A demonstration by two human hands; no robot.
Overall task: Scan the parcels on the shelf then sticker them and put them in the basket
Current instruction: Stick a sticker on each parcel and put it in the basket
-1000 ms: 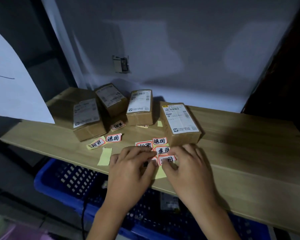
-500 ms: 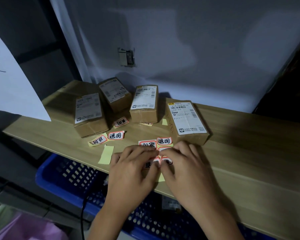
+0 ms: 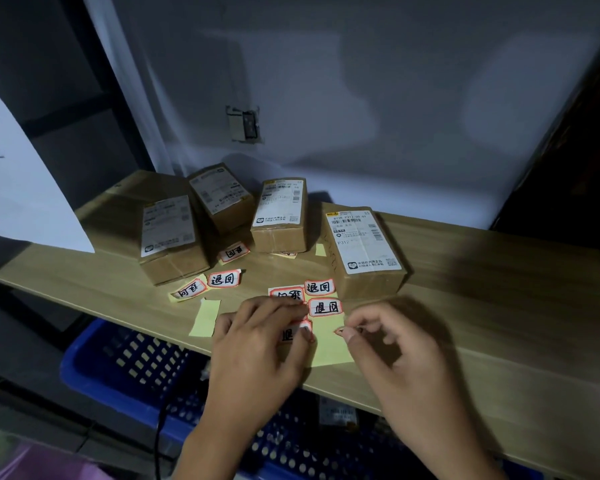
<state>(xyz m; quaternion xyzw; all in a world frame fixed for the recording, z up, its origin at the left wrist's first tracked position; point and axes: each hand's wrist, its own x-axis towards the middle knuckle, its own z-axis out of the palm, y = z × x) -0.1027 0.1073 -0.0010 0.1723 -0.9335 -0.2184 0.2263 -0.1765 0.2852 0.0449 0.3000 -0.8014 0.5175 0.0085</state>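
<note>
Several brown cardboard parcels with white labels stand on the wooden shelf (image 3: 482,306); the nearest parcel (image 3: 364,251) is just behind my hands. Red-edged stickers with black writing lie on a yellow backing sheet (image 3: 326,344) at the shelf's front. My left hand (image 3: 257,344) lies flat, pressing down on the sheet and one sticker (image 3: 291,332). My right hand (image 3: 399,351) pinches a peeled sticker (image 3: 342,330) between thumb and forefinger, lifted a little to the right of the sheet. A blue perforated basket (image 3: 118,362) sits below the shelf.
More loose stickers (image 3: 224,279) and an empty yellow backing strip (image 3: 205,317) lie left of my hands. A white sheet (image 3: 21,188) hangs at the left. A grey wall with a small socket (image 3: 243,124) stands behind. A black cable (image 3: 160,431) runs over the basket.
My right hand has pulled away to the right from the sheet with a sticker pinched in its fingers. My left hand stays pressed on the sheet.
</note>
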